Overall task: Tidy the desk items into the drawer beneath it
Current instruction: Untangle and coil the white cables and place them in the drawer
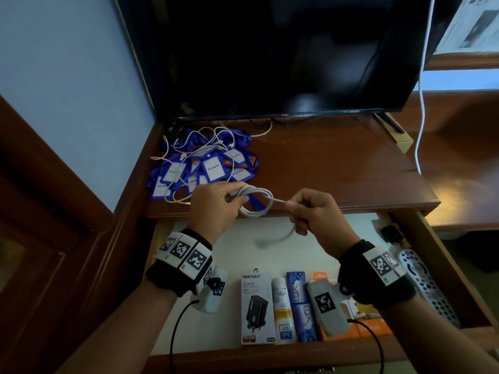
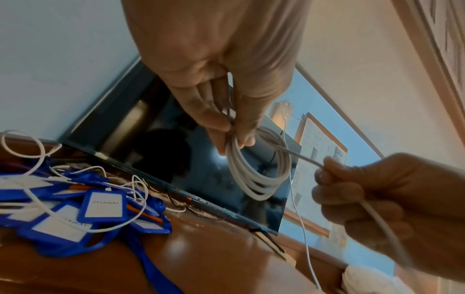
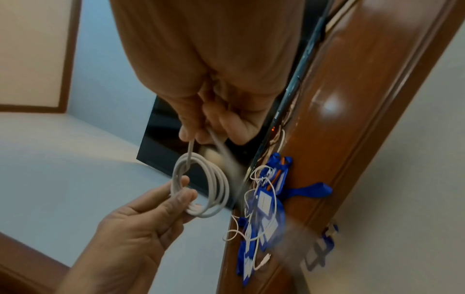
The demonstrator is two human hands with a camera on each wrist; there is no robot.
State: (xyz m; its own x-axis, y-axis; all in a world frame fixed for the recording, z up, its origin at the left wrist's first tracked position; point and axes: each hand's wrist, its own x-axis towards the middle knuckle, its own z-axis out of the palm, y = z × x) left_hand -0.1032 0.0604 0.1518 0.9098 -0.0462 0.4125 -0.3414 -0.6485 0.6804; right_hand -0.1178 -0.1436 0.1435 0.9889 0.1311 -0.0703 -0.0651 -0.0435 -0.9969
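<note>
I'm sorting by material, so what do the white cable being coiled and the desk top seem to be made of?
White cable: likely plastic or rubber sheathing, matte; it bends into smooth loops in the left hand while the right hand pinches its free end. Desk top: reddish-brown wood or veneer, glossy; it mirrors light patches.

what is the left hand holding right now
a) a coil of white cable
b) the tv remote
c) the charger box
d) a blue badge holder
a: the left hand pinches a looped coil of white cable above the open drawer, while the right hand grips the cable's loose end; the left wrist view shows the loops hanging from the fingers.
</note>
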